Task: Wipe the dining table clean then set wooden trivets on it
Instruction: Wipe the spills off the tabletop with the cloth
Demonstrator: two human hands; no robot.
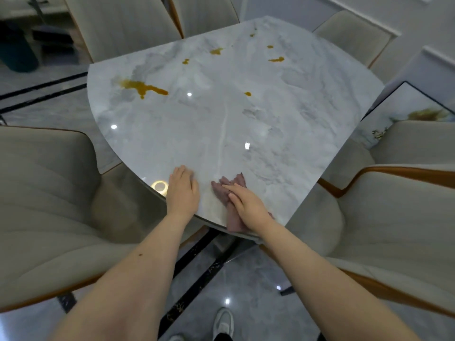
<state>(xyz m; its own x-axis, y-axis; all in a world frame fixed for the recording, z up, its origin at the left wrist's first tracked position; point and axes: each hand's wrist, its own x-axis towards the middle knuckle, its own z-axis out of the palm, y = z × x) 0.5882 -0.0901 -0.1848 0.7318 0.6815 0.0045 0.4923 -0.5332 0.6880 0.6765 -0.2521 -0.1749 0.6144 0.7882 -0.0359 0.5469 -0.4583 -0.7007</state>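
Cloth (227, 198) lies lengthwise table-edge-inward under right hand (246, 203).

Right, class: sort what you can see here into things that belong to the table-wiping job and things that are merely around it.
Part of the job:
- marble table
- pink cloth under the right hand
- left hand, flat on the table
- large yellow spill and smaller yellow spots

Just around:
- beige chairs
- framed picture

No trivets in view.
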